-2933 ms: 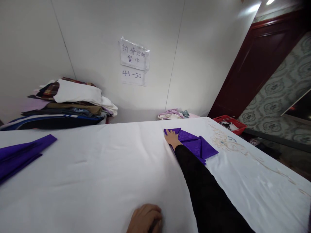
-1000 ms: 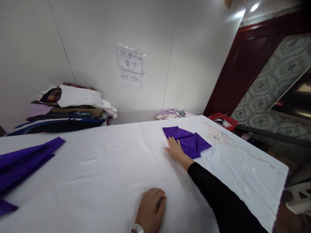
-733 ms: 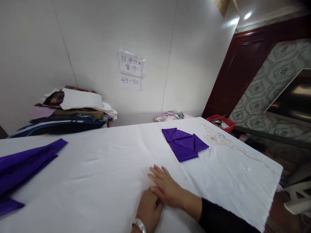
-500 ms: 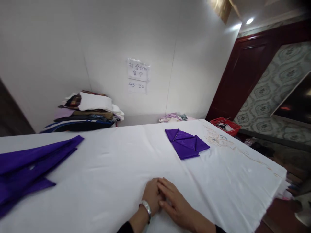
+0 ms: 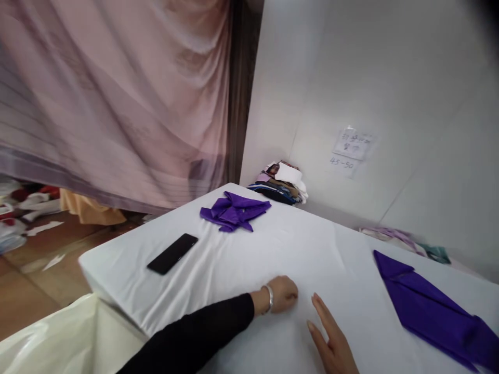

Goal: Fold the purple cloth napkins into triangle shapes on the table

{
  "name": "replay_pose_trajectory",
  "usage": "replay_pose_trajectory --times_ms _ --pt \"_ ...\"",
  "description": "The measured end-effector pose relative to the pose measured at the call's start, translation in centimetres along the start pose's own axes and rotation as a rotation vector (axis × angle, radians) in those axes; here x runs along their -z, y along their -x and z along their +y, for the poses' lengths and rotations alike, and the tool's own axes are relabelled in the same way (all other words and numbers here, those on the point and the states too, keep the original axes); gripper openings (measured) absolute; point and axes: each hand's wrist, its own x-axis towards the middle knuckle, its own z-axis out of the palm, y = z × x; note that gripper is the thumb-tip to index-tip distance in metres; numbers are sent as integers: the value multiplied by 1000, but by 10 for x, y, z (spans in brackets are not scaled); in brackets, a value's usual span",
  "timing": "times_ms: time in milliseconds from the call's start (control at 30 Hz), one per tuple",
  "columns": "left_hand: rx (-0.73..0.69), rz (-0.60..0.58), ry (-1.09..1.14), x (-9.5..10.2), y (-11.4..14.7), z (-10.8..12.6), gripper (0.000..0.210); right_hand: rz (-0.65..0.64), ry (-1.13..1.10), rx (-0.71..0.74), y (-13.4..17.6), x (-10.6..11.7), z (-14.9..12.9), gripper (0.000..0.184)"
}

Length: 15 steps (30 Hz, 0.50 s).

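My left hand (image 5: 283,294), with a silver bracelet at its wrist, rests on the white tablecloth (image 5: 300,244). Its fingers are curled into a fist, and nothing shows in them. Just to its right is my right hand (image 5: 334,345), open and holding nothing, thumb and fingers apart. A crumpled purple cloth napkin (image 5: 236,210) lies toward the far left corner of the table. On the right is a folded purple napkin (image 5: 432,317), cut off by the picture's edge. Neither hand touches a napkin.
A black phone (image 5: 172,254) lies near the table's left edge. Folded clothes (image 5: 283,182) are stacked beyond the far edge, beside a white wall with a paper sign (image 5: 354,145). A pink curtain (image 5: 156,104) hangs at the left, above a tiled floor (image 5: 78,234).
My view has swung left, bringing the phone, curtain and whole crumpled napkin into sight. My hands, clasped together before, have come apart; the left has curled and the right has opened.
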Motion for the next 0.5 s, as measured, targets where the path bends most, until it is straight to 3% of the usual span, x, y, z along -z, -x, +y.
replay_pose_trajectory --times_ms 100,267,400,500 --pt "292 118 -94 49 30 -30 15 -65 -58 -74 -6 -22 -17 51" --pt "530 277 -183 117 64 -80 21 -148 -98 -64 -19 -57 -38 50" --pt "688 389 -267 154 74 -111 26 -132 -25 81 -21 -86 -38 46" --pt "762 444 -309 169 70 -128 30 -135 148 273 -16 -105 -30 46"
